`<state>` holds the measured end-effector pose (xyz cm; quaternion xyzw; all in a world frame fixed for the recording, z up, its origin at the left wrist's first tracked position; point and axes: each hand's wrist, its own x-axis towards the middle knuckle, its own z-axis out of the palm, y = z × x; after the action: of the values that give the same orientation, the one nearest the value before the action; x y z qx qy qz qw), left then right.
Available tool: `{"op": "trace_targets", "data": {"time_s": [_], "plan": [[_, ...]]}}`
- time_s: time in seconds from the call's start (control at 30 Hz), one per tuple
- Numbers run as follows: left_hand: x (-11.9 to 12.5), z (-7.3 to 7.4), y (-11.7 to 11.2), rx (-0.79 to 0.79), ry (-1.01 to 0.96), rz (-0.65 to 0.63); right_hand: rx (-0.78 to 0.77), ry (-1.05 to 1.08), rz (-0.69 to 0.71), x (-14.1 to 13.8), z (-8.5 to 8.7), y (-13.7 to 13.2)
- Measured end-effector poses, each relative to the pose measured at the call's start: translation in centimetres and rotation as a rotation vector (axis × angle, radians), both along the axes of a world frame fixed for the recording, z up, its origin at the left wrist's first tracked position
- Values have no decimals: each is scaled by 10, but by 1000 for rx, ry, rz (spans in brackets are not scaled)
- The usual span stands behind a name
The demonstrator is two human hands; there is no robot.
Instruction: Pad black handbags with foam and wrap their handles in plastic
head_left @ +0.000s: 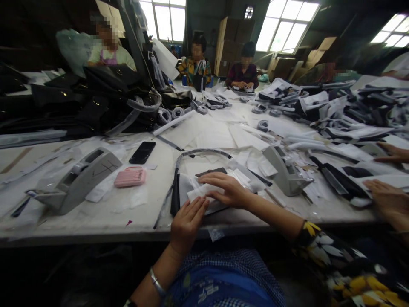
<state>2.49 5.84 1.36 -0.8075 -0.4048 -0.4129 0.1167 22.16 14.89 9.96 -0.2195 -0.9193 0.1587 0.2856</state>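
Note:
A black handbag lies in front of me at the table's near edge, its front covered by white paper. Its wrapped handle arches away behind it. Across the paper sits a small white packet. My left hand touches the packet from the near side with its fingers stretched out. From the right, my right hand rests over the bag, fingers apart and slightly bent above the packet. Neither hand is wrapped around anything that I can see.
Grey tape dispensers stand left and right of the bag. A pink case and a black phone lie left. Black bags are piled far left. A co-worker's hands are at the right; other people sit across the table.

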Motion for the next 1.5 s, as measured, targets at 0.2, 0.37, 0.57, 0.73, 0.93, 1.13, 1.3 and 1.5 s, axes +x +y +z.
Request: {"op": "trace_targets", "data": {"time_s": [0.2, 0.37, 0.57, 0.73, 0.93, 1.13, 1.3, 1.5], "plan": [[-2, 3, -1, -83, -9, -13, 276, 58, -112, 41, -44, -95], [-7, 4, -3, -122, 9, -32, 383, 5, -338, 26, -60, -84], [-5, 8, -5, -15, 53, -34, 350, -62, -282, 35, -64, -74], [-3, 7, -5, -46, 70, -35, 383, -173, -36, 55, -73, -91], [-4, 2, -6, -52, 74, -30, 376, -95, -28, 37, -86, -89], [-4, -1, -4, -33, 125, -1, 355, 60, -67, 18, -85, -103], [-4, -4, -1, -31, 126, 18, 298, 89, -54, 12, -73, -132], [-3, 2, -5, -24, 142, 29, 235, 75, -12, 15, -43, -127]]}}
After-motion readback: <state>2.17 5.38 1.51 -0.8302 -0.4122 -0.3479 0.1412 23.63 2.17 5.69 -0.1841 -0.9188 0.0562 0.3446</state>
